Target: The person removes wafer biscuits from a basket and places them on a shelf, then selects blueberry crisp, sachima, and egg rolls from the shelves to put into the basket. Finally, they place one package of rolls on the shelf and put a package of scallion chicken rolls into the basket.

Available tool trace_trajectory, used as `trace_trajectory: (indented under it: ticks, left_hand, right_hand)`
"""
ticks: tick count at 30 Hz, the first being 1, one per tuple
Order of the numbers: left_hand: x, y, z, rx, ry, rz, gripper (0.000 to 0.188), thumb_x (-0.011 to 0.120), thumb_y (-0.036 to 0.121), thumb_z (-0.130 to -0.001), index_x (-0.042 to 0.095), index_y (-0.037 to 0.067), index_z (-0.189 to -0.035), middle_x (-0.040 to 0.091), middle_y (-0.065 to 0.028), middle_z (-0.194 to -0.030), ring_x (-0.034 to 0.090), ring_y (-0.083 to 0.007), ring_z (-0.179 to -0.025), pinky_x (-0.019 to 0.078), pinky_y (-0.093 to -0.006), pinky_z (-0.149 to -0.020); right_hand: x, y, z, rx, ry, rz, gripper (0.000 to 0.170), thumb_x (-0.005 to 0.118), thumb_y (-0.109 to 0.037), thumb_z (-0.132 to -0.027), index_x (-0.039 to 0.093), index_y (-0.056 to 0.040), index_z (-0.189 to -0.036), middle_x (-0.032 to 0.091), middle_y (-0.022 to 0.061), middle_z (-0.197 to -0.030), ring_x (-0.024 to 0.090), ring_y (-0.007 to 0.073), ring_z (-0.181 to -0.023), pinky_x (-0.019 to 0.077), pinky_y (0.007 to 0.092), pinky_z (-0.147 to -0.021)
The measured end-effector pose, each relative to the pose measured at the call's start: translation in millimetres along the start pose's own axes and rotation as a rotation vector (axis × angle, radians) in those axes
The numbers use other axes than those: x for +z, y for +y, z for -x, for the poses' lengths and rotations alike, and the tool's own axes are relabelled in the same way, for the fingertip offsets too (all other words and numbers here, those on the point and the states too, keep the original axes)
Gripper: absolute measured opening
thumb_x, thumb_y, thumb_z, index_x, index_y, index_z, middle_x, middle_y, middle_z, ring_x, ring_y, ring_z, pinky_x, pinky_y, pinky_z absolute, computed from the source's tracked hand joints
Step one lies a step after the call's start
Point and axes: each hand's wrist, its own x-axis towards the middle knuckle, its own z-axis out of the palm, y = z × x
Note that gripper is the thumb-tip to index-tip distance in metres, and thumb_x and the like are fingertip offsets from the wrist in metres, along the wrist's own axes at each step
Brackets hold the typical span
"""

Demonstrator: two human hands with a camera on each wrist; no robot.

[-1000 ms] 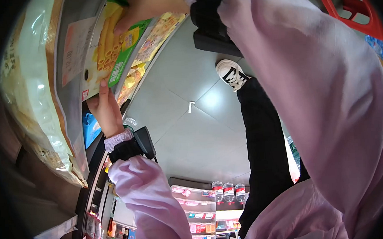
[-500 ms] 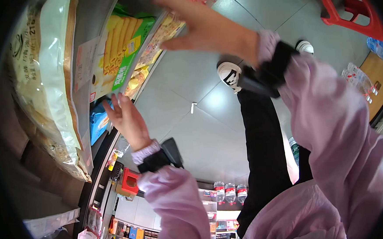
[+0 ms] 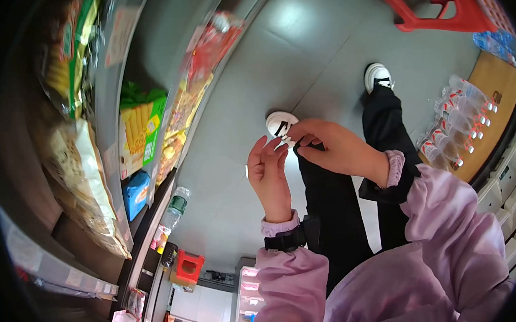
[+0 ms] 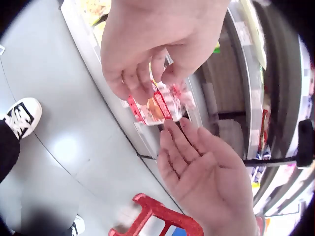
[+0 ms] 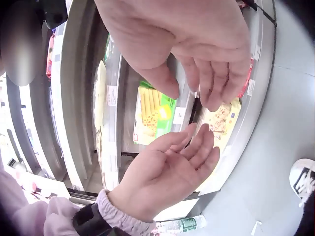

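Note:
Both hands are raised over the floor, away from the shelves. The left hand point(image 3: 271, 181) is palm up with fingers loosely bent; the right hand point(image 3: 346, 149) faces it, fingers bent downward, a small gap between them. Neither visibly holds anything. In the left wrist view the left hand point(image 4: 162, 44) hangs above the right hand point(image 4: 211, 177); in the right wrist view the right hand point(image 5: 192, 49) is above the left hand point(image 5: 167, 172). A yellow-green package picturing rolls point(image 3: 138, 133) point(image 5: 151, 110) stands on the shelf, beside a blue package point(image 3: 136, 195).
Shelves with bagged snacks point(image 3: 85, 177) line the left. A red stool point(image 3: 432, 20) is at the upper right, near clear plastic bottles point(image 3: 454, 125) beside a wooden surface point(image 3: 494, 105). Another bottle point(image 3: 175, 210) stands by the shelf base. Two shoes point(image 3: 378, 77) are on the floor.
The right hand has let go of the yellow-green package and come down toward the body. The left hand has moved right, off the package's lower edge, and both hands now face each other.

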Motion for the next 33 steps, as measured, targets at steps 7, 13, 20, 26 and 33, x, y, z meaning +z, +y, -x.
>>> trace_trajectory:
  ticks: [7,13,20,26,33]
  left_hand:
    - [88.0,20.6,27.9,-0.037,-0.062,-0.139,0.029,0.046,0.010,-0.090,0.044,-0.001,-0.117,0.054,-0.0161,-0.107,0.055,-0.0222,-0.093,0.0440,-0.0330,-0.085]
    - [143.0,22.8,63.9,-0.068,-0.111,-0.172,0.026,0.044,0.005,-0.090,0.045,-0.002,-0.114,0.056,-0.0156,-0.105,0.057,-0.0213,-0.091,0.0467,-0.0295,-0.084]
    - [203.6,25.3,129.3,-0.093,-0.177,-0.280,0.026,0.042,0.007,-0.091,0.046,-0.003,-0.114,0.057,-0.0151,-0.103,0.058,-0.0179,-0.087,0.0482,-0.0270,-0.079]
    - [247.3,57.3,180.4,0.000,-0.227,-0.268,0.027,0.047,0.009,-0.089,0.045,-0.002,-0.114,0.058,-0.0152,-0.101,0.060,-0.0202,-0.082,0.0491,-0.0288,-0.075]
    - [279.3,113.9,223.7,0.124,-0.220,-0.286,0.029,0.047,0.010,-0.087,0.046,-0.001,-0.114,0.058,-0.0136,-0.103,0.059,-0.0193,-0.085,0.0483,-0.0283,-0.075]
  right_hand:
    - [-77.7,-56.3,56.0,-0.114,0.131,0.097,0.027,0.055,-0.009,-0.075,0.056,-0.0006,-0.101,0.059,0.0149,-0.088,0.058,0.0259,-0.079,0.0466,0.0334,-0.071]
    - [-132.3,-102.1,116.3,-0.188,0.146,0.144,0.026,0.056,-0.012,-0.077,0.055,-0.0013,-0.101,0.057,0.0170,-0.093,0.058,0.0295,-0.083,0.0468,0.0362,-0.073]
    - [-193.4,-139.2,195.7,-0.209,0.082,0.340,0.029,0.058,-0.015,-0.080,0.054,-0.0013,-0.106,0.058,0.0139,-0.096,0.058,0.0254,-0.090,0.0455,0.0332,-0.080]
    - [-252.3,-168.4,268.6,-0.359,0.003,0.450,0.032,0.053,-0.021,-0.081,0.053,-0.0015,-0.106,0.057,0.0156,-0.102,0.055,0.0315,-0.094,0.0441,0.0373,-0.082]
    - [-303.0,-217.6,331.1,-0.380,0.074,0.528,0.035,0.053,-0.024,-0.083,0.052,-0.0023,-0.111,0.058,0.0141,-0.104,0.056,0.0263,-0.095,0.0445,0.0341,-0.083]
